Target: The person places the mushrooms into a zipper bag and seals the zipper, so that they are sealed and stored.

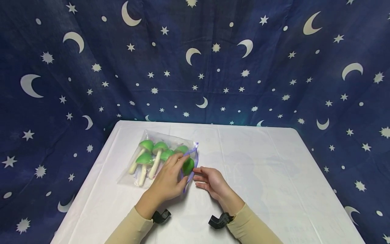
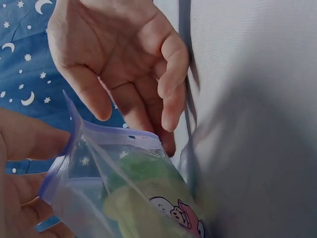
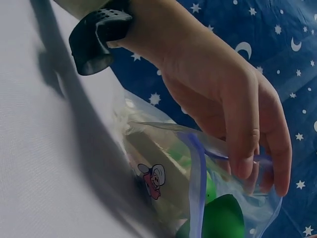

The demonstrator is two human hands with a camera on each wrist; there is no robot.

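A clear zip bag [image 1: 126,179] with a purple zip strip lies on the left part of the table, its mouth toward the right. Inside are several toy mushrooms [image 1: 159,146] with green caps and pale stems; one green cap [image 1: 188,166] sits right at the mouth. My left hand [image 1: 169,179] holds the mouth edge, thumb and fingers on either side of the purple strip in the left wrist view. Beside the mouth is my right hand [image 1: 214,182], fingers loosely bent and holding nothing, fingertips close to the purple strip. The right palm shows in the left wrist view.
The white-covered table [image 1: 262,176] extends to the right and behind the bag. A dark blue cloth [image 1: 225,61] with moons and stars hangs behind it and down both sides. A black wrist mount [image 1: 220,221] is on each wrist.
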